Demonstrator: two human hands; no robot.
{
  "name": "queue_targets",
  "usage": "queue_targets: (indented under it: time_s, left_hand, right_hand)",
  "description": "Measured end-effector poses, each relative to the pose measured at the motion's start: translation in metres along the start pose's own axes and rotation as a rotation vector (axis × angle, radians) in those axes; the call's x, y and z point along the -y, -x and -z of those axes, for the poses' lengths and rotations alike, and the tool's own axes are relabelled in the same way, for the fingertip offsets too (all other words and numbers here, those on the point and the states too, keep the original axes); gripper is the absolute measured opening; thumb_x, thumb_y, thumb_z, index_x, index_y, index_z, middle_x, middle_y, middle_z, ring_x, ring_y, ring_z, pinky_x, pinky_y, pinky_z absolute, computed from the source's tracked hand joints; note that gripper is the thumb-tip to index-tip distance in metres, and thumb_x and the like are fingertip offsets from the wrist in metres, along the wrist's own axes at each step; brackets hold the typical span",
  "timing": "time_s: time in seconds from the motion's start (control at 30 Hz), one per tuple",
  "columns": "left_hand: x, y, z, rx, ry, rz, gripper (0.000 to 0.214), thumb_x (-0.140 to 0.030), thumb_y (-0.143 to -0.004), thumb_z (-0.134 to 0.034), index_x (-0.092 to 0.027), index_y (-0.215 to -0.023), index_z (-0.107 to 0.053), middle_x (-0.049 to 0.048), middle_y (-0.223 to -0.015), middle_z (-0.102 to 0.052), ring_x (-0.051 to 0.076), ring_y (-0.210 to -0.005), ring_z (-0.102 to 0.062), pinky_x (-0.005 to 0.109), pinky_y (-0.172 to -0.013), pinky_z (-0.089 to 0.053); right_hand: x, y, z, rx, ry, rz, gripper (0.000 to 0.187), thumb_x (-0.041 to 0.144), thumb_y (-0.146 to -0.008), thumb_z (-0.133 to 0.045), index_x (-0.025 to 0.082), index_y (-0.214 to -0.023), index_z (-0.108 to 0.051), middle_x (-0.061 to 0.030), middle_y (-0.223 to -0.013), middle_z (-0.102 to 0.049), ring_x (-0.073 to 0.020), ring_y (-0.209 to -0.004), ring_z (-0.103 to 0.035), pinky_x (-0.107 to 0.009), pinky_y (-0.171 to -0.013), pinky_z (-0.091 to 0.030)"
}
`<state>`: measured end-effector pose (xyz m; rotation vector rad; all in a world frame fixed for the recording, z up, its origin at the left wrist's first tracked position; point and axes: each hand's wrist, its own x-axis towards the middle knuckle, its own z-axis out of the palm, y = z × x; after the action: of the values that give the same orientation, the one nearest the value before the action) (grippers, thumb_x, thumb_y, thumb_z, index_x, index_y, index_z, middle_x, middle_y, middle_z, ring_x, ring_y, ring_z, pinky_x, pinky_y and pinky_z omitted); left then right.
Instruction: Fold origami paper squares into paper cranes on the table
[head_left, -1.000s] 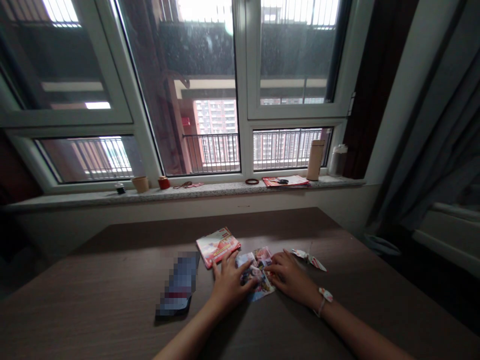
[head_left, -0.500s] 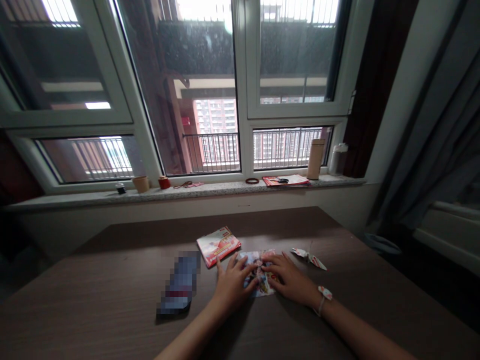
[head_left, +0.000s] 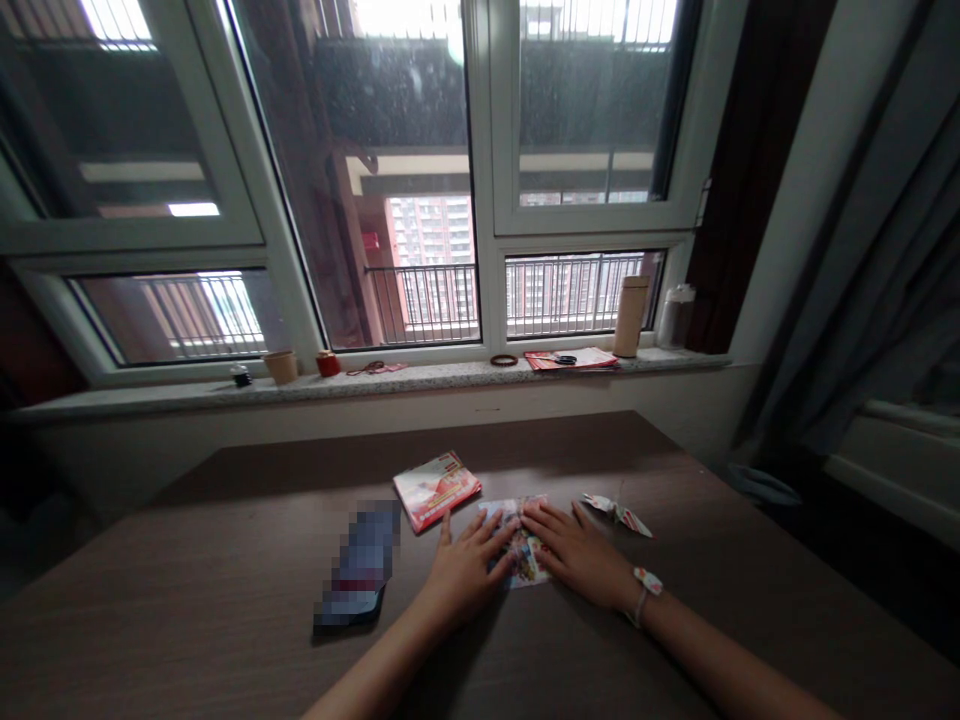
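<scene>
A colourful printed sheet of paper (head_left: 526, 566) lies flat on the brown table (head_left: 225, 560), partly covered by both hands. My left hand (head_left: 466, 565) rests on its left side with fingers spread. On the right side, my right hand (head_left: 581, 550) lies flat with its fingers stretched out. A band with a small paper piece (head_left: 648, 581) circles my right wrist. Just beyond the right hand is a folded paper shape with pointed ends (head_left: 621, 514). A stack of red and white printed papers (head_left: 439, 488) sits beyond the left hand.
Left of my left hand lies a phone-like object (head_left: 364, 570), its surface pixelated. The stone windowsill (head_left: 442, 377) holds a paper cup (head_left: 282, 367), a red spool (head_left: 328, 363), a dark bracelet (head_left: 504, 360), scissors (head_left: 564, 360) on papers, a tan bottle (head_left: 631, 316) and a clear bottle (head_left: 676, 316).
Both hands have flattened a little on the printed sheet, and the right fingers have straightened. The other things stay where they were.
</scene>
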<state>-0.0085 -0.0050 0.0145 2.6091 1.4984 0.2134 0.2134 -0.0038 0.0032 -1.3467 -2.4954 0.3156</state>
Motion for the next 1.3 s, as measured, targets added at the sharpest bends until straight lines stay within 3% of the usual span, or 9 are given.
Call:
queue_targets:
  time_s: [0.17,0.4,0.57,0.67,0.77,0.93,1.17,1.3]
  left_hand:
    - [0.000,0.002,-0.003,-0.031,-0.001,0.056,0.052,-0.061,-0.092,-0.024,-0.044,-0.141,-0.031,-0.0014,-0.152,-0.030,0.029,-0.141,-0.025,0.070,-0.108,-0.002]
    - [0.001,0.003,-0.006,-0.085,-0.032,0.154,0.057,-0.066,-0.088,-0.032,-0.043,-0.140,-0.035,0.0053,-0.152,-0.031,0.035,-0.141,-0.021,0.074,-0.105,-0.004]
    - [0.003,0.003,-0.013,-0.168,-0.044,0.154,0.056,-0.064,-0.087,-0.038,-0.042,-0.138,-0.041,0.0072,-0.150,-0.037,0.037,-0.141,-0.022,0.072,-0.106,-0.003]
    - [0.006,0.002,-0.013,-0.214,-0.030,0.097,0.054,-0.058,-0.087,-0.046,-0.039,-0.137,-0.043,0.0077,-0.149,-0.038,0.036,-0.140,-0.024,0.072,-0.106,-0.005]
    - [0.006,0.000,-0.010,-0.169,0.030,-0.063,0.045,-0.043,-0.091,-0.047,-0.043,-0.136,-0.042,0.0018,-0.147,-0.042,0.030,-0.138,-0.031,0.067,-0.110,-0.008]
    - [0.008,-0.001,-0.006,-0.067,0.131,-0.094,0.038,-0.040,-0.091,-0.049,-0.043,-0.129,-0.050,-0.0003,-0.143,-0.047,0.028,-0.134,-0.038,0.064,-0.110,-0.017]
    - [0.015,0.003,0.006,-0.012,0.136,-0.192,0.067,-0.059,-0.074,-0.064,-0.041,-0.135,-0.044,0.0043,-0.146,-0.042,0.035,-0.134,-0.036,0.070,-0.108,-0.001]
    - [0.014,0.002,0.006,-0.032,0.153,-0.185,0.063,-0.057,-0.070,-0.069,-0.037,-0.127,-0.052,0.0053,-0.142,-0.046,0.034,-0.132,-0.038,0.069,-0.109,-0.002]
  right_hand:
    - [-0.003,-0.001,-0.004,0.033,0.033,-0.019,0.055,0.047,-0.096,-0.026,0.030,-0.148,-0.018,-0.0002,-0.155,-0.022,-0.0216,-0.143,-0.018,-0.057,-0.115,-0.009]
    - [0.002,0.001,-0.005,0.018,0.081,-0.075,0.060,0.049,-0.095,-0.025,0.019,-0.147,-0.024,-0.0084,-0.154,-0.022,-0.0228,-0.143,-0.018,-0.053,-0.116,-0.011]
    - [0.003,0.004,-0.003,-0.012,0.041,-0.088,0.060,0.048,-0.093,-0.033,0.021,-0.146,-0.027,-0.0091,-0.153,-0.027,-0.0241,-0.142,-0.022,-0.054,-0.116,-0.010]
    - [0.004,0.005,0.001,-0.074,0.004,-0.073,0.061,0.045,-0.087,-0.048,0.022,-0.142,-0.036,-0.0101,-0.150,-0.035,-0.0260,-0.139,-0.027,-0.052,-0.115,-0.015]
    - [0.007,0.004,0.005,-0.146,-0.041,0.013,0.049,0.035,-0.085,-0.054,0.024,-0.131,-0.048,-0.0097,-0.143,-0.043,-0.0250,-0.135,-0.033,-0.047,-0.115,-0.020]
    - [0.008,0.002,0.009,-0.090,-0.134,0.070,0.031,0.032,-0.087,-0.051,0.026,-0.117,-0.058,-0.0069,-0.131,-0.054,-0.0231,-0.127,-0.044,-0.049,-0.114,-0.019]
    - [0.002,0.004,0.019,0.019,-0.187,0.048,0.052,0.047,-0.076,-0.066,0.030,-0.124,-0.057,-0.0067,-0.140,-0.047,-0.0289,-0.132,-0.038,-0.057,-0.114,-0.006]
    - [0.002,0.004,0.023,0.045,-0.190,0.046,0.060,0.055,-0.072,-0.068,0.030,-0.126,-0.056,-0.0081,-0.142,-0.045,-0.0308,-0.133,-0.036,-0.058,-0.114,-0.002]
